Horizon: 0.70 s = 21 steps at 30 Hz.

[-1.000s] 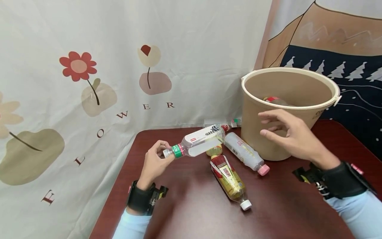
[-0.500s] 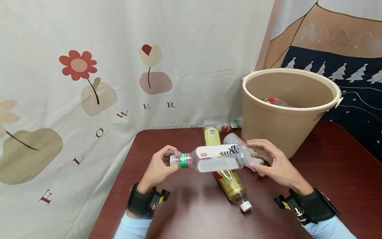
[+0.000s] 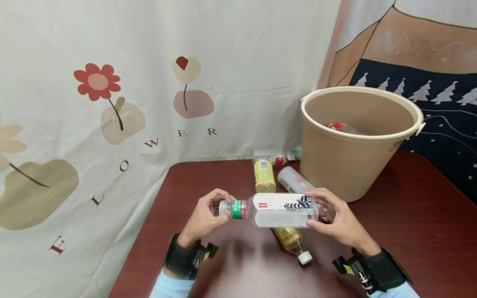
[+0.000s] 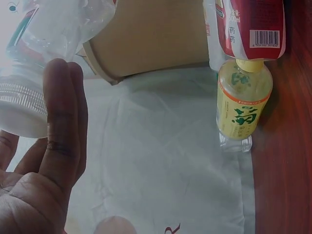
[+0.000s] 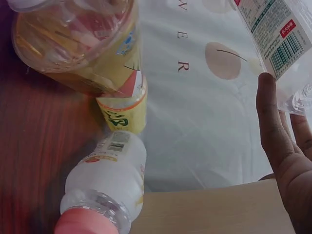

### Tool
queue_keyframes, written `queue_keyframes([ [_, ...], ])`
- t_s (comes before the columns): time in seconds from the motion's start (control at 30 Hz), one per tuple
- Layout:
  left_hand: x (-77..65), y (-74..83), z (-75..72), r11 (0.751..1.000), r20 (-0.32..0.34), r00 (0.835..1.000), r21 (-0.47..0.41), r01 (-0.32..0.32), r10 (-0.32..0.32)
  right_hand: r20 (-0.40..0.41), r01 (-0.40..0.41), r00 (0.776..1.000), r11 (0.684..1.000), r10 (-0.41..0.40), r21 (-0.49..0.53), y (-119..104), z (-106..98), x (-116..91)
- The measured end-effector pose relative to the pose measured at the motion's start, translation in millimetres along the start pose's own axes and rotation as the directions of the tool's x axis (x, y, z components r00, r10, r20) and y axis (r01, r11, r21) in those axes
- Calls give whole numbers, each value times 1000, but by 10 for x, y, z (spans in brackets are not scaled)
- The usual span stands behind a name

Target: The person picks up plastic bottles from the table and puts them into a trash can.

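Over the dark red table (image 3: 406,215), a clear bottle with a white label (image 3: 277,210) is held level in midair: from where I stand, the left hand (image 3: 205,216) pinches it at the neck and the right hand (image 3: 339,219) grips its base. Past and under it lie a yellow-labelled bottle (image 3: 264,174), a gold-labelled bottle (image 3: 288,237) and a whitish bottle (image 3: 292,178), the last just beside the beige bucket (image 3: 335,161).

Clear bottle (image 3: 285,210): white label, dark leaf-like motif, green-and-red neck band. Yellow-labelled bottle (image 4: 241,114): green character, orange line. Pink-capped bottle (image 5: 105,180): whitish. Bucket (image 3: 331,165): tan, cream rim. Bench (image 3: 212,176): dark red-brown. Backdrop (image 3: 238,62): off-white, red flower print. Wrist straps (image 3: 180,256): black; sleeves (image 3: 173,286): pale blue.
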<state>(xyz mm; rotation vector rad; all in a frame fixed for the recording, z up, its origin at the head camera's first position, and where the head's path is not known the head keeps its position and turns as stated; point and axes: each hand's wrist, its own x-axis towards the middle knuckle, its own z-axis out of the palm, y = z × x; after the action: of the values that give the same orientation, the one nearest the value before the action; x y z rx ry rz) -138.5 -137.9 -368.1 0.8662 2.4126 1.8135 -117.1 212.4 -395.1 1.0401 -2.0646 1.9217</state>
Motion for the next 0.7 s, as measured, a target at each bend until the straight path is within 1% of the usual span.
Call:
queue_keyframes([
  [0.2, 6, -17, 16, 1000, 1, 1000, 5, 1, -1, -24, -11, 1000, 999, 10, -31, 2, -6, -12],
  [0.43, 10, -16, 45, 1000, 12, 1000, -4, 4, -4, -31, -9, 999, 1000, 9, -27, 13, -20, -50],
  [0.7, 32, -27, 95, 999, 58, 998, -44, 11, -8, -46, -10, 999, 999, 8, -46, 19, -59, -111],
])
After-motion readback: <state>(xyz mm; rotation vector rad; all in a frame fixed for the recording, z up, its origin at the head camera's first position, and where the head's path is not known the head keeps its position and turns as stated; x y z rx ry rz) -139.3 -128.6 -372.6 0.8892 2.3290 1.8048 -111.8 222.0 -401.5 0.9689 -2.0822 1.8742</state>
